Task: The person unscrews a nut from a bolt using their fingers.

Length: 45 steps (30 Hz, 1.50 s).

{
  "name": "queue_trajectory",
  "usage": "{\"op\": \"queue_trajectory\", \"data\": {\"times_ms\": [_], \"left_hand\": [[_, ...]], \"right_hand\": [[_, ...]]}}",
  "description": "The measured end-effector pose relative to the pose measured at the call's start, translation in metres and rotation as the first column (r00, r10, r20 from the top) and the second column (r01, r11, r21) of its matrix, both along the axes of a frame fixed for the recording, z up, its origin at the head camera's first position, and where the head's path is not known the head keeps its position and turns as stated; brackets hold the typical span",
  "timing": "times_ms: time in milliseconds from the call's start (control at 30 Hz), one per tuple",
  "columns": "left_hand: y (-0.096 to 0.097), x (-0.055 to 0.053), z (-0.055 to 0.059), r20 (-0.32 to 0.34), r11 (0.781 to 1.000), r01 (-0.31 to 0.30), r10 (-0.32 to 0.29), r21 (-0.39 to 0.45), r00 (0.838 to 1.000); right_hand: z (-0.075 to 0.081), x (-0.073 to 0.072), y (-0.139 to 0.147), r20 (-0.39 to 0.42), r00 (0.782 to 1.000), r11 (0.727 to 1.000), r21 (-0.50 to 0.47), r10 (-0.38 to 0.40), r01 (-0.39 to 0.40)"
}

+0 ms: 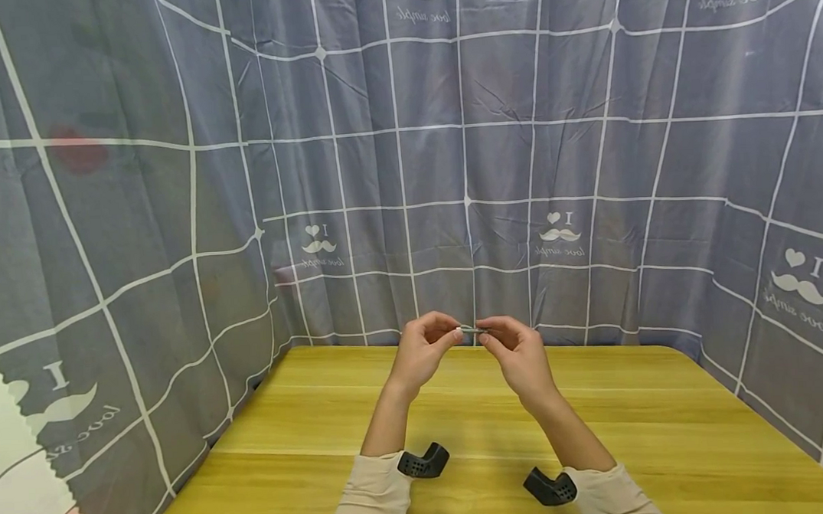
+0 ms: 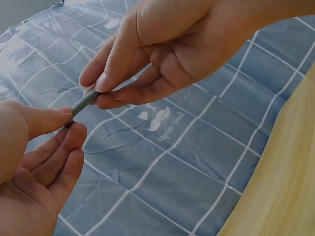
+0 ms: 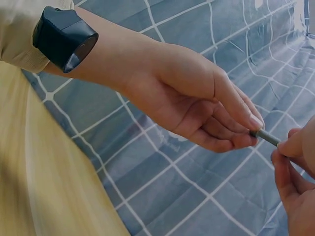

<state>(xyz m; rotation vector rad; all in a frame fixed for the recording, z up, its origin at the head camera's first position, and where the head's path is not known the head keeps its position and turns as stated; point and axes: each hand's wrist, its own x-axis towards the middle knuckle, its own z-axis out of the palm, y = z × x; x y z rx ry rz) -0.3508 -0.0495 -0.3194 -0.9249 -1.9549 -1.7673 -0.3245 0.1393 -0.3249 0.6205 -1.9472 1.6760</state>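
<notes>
A thin grey-green threaded bolt [image 1: 470,330] is held up between both hands above the far part of the table. My left hand [image 1: 419,354] pinches one end with thumb and fingertips. At the opposite end, the thumb and fingers of my right hand [image 1: 525,359] grip it. Threads show along the bolt [image 2: 84,103] between the two hands in the left wrist view, where it slants up toward the right hand [image 2: 170,54]. In the right wrist view, the bolt [image 3: 268,137] spans a short gap between the fingertips. Fingers hide both its ends.
A yellow wood-grain table [image 1: 309,438] lies beneath the forearms. Grey curtains [image 1: 435,164] with white grid lines hang behind it and along both sides. Black wrist-worn devices [image 1: 423,461] sit at the cuffs of the beige sleeves [image 1: 373,492].
</notes>
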Motion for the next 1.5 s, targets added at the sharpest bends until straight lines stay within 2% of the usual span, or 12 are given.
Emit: {"op": "queue_trajectory", "data": {"times_ms": [233,500,700,767,933,1000,1100,1200,1333,1400,1500], "left_hand": [[-0.003,0.0,0.001,0.002,1.0,0.018,-0.018,-0.001,1.0],[-0.002,-0.001,0.001,0.027,1.0,0.022,-0.023,0.021,0.999],[0.0,-0.001,0.001,0.006,1.0,-0.005,0.005,0.002,1.0],[0.001,0.003,0.004,0.001,1.0,-0.013,0.013,-0.014,1.0],[0.0,0.022,0.018,-0.005,1.0,-0.006,0.006,-0.02,1.0],[-0.001,0.027,0.02,-0.01,1.0,-0.001,0.0,-0.011,1.0],[-0.001,0.029,0.02,-0.012,1.0,-0.005,0.005,-0.001,1.0],[-0.001,0.029,0.02,-0.005,1.0,-0.021,0.021,-0.01,1.0],[-0.002,0.028,0.019,0.002,0.999,-0.035,0.035,-0.022,0.999],[-0.001,0.024,0.017,0.006,0.999,-0.035,0.035,-0.025,0.999],[0.0,0.011,0.009,0.011,0.999,-0.036,0.036,-0.024,0.999]], "right_hand": [[-0.001,0.0,0.0,-0.008,1.0,1.0,-0.015,0.0,0.0],[-0.002,-0.002,0.001,0.116,0.992,0.997,0.059,-0.056,0.049],[0.0,-0.001,0.001,0.079,0.997,1.0,0.009,-0.02,0.02],[0.0,-0.001,0.001,0.065,0.998,1.0,-0.013,-0.011,0.012],[0.001,0.0,0.002,0.058,0.998,0.999,-0.033,-0.008,0.01],[0.001,0.0,0.002,0.083,0.996,1.0,-0.024,-0.016,0.018],[0.001,-0.001,0.002,0.147,0.989,1.0,-0.003,-0.017,0.018],[0.001,-0.001,0.002,0.209,0.978,1.0,0.008,-0.004,0.002],[0.001,-0.002,0.003,0.204,0.978,0.999,-0.004,0.033,-0.033],[0.001,-0.002,0.003,0.18,0.983,0.999,-0.003,0.039,-0.04],[0.001,-0.001,0.004,0.154,0.987,0.999,-0.015,0.043,-0.041]]}}
